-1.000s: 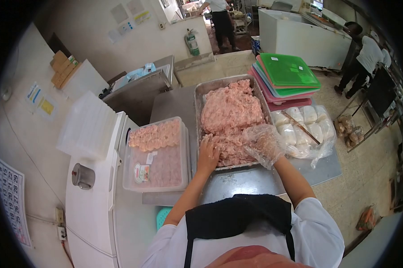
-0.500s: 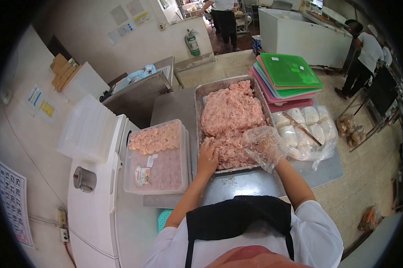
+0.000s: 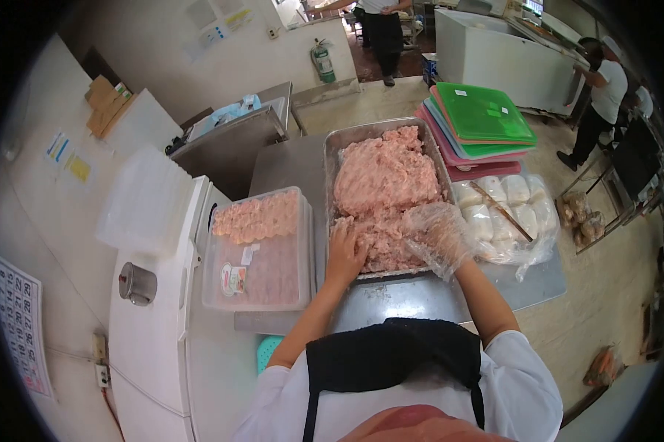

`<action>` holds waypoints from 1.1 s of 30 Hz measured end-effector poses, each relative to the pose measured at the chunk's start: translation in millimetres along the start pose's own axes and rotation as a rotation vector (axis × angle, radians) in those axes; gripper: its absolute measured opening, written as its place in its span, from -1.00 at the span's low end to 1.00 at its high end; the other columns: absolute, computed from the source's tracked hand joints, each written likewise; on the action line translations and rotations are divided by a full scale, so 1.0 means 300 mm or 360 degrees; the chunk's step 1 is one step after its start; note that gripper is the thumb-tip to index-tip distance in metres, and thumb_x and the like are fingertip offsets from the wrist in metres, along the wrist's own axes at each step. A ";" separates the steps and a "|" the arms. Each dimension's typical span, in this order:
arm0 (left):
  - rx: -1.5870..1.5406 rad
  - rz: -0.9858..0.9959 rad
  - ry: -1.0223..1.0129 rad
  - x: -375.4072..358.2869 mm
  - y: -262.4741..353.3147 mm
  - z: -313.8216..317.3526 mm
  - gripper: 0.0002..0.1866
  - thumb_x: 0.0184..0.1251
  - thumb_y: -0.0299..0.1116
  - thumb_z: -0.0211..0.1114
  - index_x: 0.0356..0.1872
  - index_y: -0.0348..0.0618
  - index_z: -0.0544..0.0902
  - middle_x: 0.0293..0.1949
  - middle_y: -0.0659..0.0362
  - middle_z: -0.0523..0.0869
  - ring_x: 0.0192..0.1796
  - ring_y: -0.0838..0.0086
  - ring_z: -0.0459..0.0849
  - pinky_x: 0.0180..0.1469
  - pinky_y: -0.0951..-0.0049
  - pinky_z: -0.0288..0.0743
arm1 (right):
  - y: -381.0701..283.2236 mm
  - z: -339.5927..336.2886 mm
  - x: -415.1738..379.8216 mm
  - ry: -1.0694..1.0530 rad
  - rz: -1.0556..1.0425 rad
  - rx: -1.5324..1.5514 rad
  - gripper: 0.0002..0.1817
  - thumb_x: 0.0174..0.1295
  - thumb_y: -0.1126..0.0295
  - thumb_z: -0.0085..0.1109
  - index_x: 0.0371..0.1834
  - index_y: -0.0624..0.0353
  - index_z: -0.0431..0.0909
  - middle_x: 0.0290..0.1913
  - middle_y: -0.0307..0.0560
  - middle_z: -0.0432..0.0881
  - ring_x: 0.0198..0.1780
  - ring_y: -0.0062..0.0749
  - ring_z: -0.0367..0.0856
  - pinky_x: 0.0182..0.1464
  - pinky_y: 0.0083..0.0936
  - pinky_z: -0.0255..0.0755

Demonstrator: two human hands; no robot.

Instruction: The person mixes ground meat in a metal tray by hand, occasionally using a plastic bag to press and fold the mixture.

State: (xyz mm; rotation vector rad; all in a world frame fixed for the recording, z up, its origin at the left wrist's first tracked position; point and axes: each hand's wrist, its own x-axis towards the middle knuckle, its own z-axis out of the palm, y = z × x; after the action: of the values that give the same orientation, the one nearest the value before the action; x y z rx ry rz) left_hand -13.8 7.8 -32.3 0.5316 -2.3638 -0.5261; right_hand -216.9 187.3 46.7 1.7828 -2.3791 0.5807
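A deep metal tray (image 3: 332, 162) holds a large mound of pink ground meat (image 3: 383, 177). My left hand (image 3: 347, 249) lies against the meat at the tray's near left side, fingers apart and their tips at the meat. My right hand (image 3: 450, 247) is inside a loose clear plastic glove or bag (image 3: 431, 228) and rests on the meat at the near right. Crumpled plastic hides its fingers. Left of the tray stands a clear plastic container (image 3: 302, 287) with rows of shaped meat portions (image 3: 255, 217) showing along its far part.
Right of the tray, a brown stick (image 3: 501, 212) lies on a plastic bag of white rolls (image 3: 520, 221). Behind it are stacked coloured lids (image 3: 486, 118). A metal pot (image 3: 138, 284) stands on a white appliance (image 3: 152, 346) at left. Other people (image 3: 604, 96) stand farther back.
My left hand has shifted slightly right and farther onto the meat. My right hand stays at the near right of the mound. The view has tilted a little, and people in the background have moved.
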 end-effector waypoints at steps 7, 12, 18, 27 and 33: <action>0.0237 -0.0083 -0.0085 0.016 0.050 -0.031 -0.50 0.33 -0.15 0.29 0.27 -0.03 0.59 0.43 -0.11 0.43 0.51 -0.17 0.23 0.58 -0.18 -0.11 | 0.028 0.064 0.009 0.0057 -0.0031 -0.0091 -0.55 0.32 -0.11 0.05 0.00 -0.05 0.68 0.03 -0.02 0.73 0.15 -0.04 0.61 0.25 -0.10 0.37; 0.0277 -0.0145 -0.0043 0.003 0.043 -0.009 -0.47 0.27 -0.11 0.34 0.26 -0.01 0.61 0.46 -0.07 0.35 0.55 -0.17 0.12 0.55 -0.35 -0.23 | -0.013 -0.011 0.003 -0.0139 0.0066 0.0111 -0.48 0.26 -0.16 0.15 0.05 -0.02 0.71 0.10 -0.01 0.71 0.23 -0.06 0.56 0.33 -0.11 0.31; 0.0237 -0.0176 -0.0065 0.012 0.053 -0.020 -0.49 0.27 -0.12 0.34 0.25 0.05 0.61 0.43 -0.06 0.40 0.53 -0.12 0.19 0.53 -0.36 -0.19 | 0.028 0.052 0.004 -0.0163 0.0211 0.0245 -0.46 0.24 -0.14 0.21 0.08 0.02 0.71 0.14 0.00 0.70 0.26 -0.04 0.53 0.40 -0.13 0.25; 0.0060 -0.0227 -0.0029 0.010 0.029 -0.026 -0.53 0.29 -0.19 0.31 0.24 0.06 0.62 0.37 -0.05 0.46 0.50 -0.04 0.26 0.54 -0.27 -0.10 | 0.045 0.083 0.002 -0.0068 0.0172 0.0234 -0.45 0.25 -0.13 0.23 0.12 0.02 0.70 0.18 0.00 0.68 0.30 -0.04 0.51 0.46 -0.12 0.19; 0.0227 -0.0222 0.0054 -0.005 0.012 0.014 -0.52 0.30 -0.18 0.29 0.26 0.03 0.59 0.36 -0.06 0.46 0.45 -0.04 0.32 0.47 -0.28 0.03 | 0.026 0.058 -0.009 -0.0156 0.0261 0.0253 -0.45 0.20 -0.07 0.31 0.14 0.05 0.70 0.19 0.00 0.68 0.30 -0.04 0.52 0.45 -0.18 0.24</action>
State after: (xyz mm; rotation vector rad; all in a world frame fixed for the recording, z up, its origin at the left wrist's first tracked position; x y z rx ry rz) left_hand -16.4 12.6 -34.1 0.7689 -2.3551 -0.4085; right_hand -221.0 185.2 28.1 1.7230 -2.6322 0.7373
